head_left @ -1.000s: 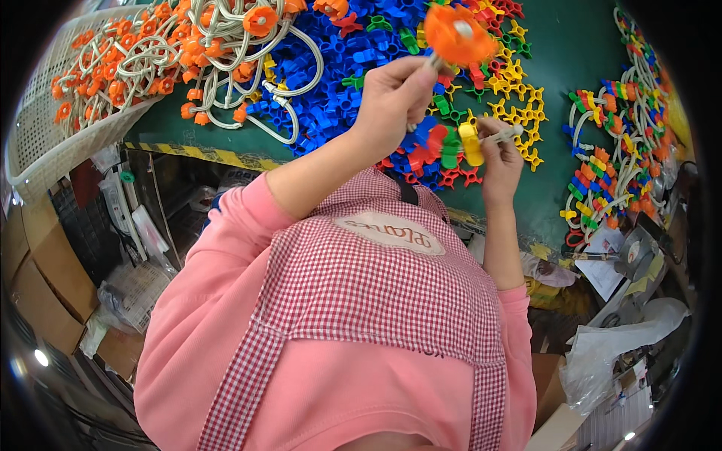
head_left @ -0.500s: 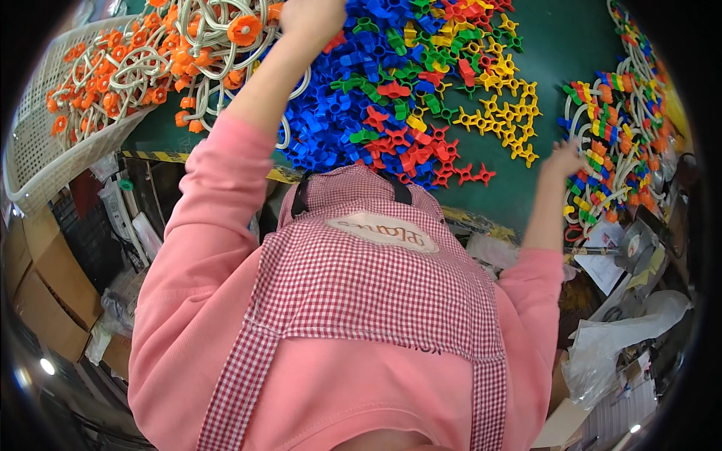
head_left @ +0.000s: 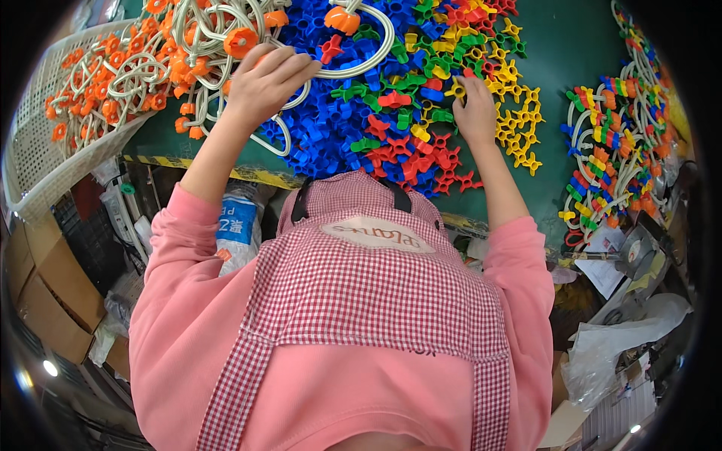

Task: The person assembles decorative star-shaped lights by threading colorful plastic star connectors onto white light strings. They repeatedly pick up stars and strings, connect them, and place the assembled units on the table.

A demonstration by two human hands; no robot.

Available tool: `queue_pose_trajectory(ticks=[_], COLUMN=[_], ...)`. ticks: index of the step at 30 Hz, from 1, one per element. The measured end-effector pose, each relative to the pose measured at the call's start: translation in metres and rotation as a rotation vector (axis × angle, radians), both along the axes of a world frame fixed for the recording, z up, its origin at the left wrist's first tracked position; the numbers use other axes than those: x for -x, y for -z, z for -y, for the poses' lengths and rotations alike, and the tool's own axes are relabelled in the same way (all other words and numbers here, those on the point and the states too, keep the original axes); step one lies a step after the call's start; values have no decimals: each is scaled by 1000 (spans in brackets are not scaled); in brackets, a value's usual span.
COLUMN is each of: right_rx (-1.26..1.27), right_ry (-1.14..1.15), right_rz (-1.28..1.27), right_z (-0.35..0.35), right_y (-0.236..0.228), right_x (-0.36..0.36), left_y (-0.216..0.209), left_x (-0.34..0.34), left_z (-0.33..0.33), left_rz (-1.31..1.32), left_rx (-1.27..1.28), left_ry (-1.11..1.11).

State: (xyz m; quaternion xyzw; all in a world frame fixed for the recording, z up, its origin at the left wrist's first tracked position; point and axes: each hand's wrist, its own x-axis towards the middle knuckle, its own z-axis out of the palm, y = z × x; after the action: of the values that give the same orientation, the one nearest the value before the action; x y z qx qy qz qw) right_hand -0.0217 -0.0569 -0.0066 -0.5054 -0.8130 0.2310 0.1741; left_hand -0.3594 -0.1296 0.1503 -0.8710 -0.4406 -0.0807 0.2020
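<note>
My left hand point(head_left: 267, 86) is closed on a pale rope point(head_left: 368, 60), which loops out over the pile. An orange plastic piece point(head_left: 342, 20) sits at the rope's far end. Part of the rope is hidden under my fingers. My right hand point(head_left: 475, 113) pinches a yellow plastic connector point(head_left: 456, 90) between thumb and fingers. Around it lie loose connectors in several colours: blue ones point(head_left: 320, 124) heaped in the middle, red ones point(head_left: 421, 158) nearer me, green and yellow ones point(head_left: 519, 116) to the right.
A white plastic basket point(head_left: 30, 143) at the left holds ropes with orange pieces; more such ropes point(head_left: 218, 37) spill onto the green table point(head_left: 553, 68). Ropes threaded with coloured pieces point(head_left: 602, 150) lie at the right edge. Cardboard boxes point(head_left: 60, 293) stand lower left.
My left hand has come back toward me with a rope in it. My right hand has moved left from the threaded ropes to the loose pile and taken hold of a yellow connector.
</note>
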Motion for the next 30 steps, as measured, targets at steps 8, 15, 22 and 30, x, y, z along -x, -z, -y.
queue_pose_trajectory(ticks=[8,15,22,30], right_rx=[-116,152,49,-48], right_ry=[-150,-57,114,72], right_rz=[288,50,328,406], right_z=[-16,41,58,67], right_y=[8,-4,-1,-3], right_x=[-2,-45,-24,-29], left_y=[-27,15,15,-4], left_x=[3,-16,-79,-95], left_z=[-23,11,25,40], left_rz=[116,749,1691,1466], left_rx=[-150,182,837,629], left_ry=[-534,-239,-681,-528])
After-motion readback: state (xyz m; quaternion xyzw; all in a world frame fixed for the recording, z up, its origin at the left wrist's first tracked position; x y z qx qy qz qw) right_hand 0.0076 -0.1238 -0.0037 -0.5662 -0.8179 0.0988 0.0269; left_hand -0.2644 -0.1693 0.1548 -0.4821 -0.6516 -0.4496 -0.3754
